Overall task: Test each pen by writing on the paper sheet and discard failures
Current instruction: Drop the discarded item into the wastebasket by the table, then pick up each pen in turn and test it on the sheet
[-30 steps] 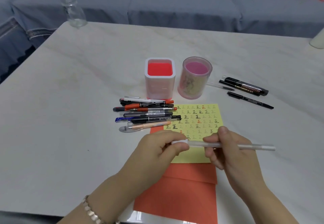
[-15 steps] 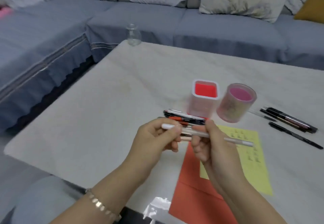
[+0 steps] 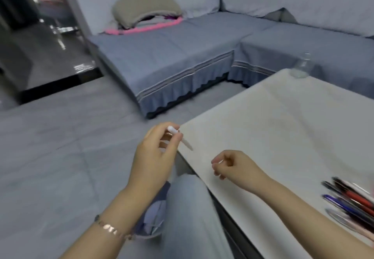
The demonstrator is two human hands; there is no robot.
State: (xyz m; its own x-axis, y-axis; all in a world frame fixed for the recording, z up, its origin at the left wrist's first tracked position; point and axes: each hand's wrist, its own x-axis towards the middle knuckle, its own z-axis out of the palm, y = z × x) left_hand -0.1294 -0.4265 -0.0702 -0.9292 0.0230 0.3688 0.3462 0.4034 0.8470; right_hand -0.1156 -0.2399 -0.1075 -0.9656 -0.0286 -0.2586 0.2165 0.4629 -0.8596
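Observation:
My left hand (image 3: 159, 153) pinches a white pen (image 3: 179, 136) by its capped end. The pen slants down to the right, just off the near left corner of the white table (image 3: 283, 137). Over the table edge my right hand (image 3: 230, 164) hovers with curled fingers and nothing visible in them, a hand's width right of the pen tip. A blurred pile of several pens (image 3: 352, 202) lies at the lower right of the table. The paper sheet is out of view.
On the floor below my left wrist, beside my leg (image 3: 192, 218), stands a round container with a bluish lining (image 3: 151, 220). A small glass bottle (image 3: 301, 66) stands at the table's far corner. A grey-blue sofa (image 3: 172, 56) runs behind, beyond the tiled floor.
My head has turned far left, so the paper and cups have left the view. My right hand let go of the white pen; my left hand has carried it past the table's left corner.

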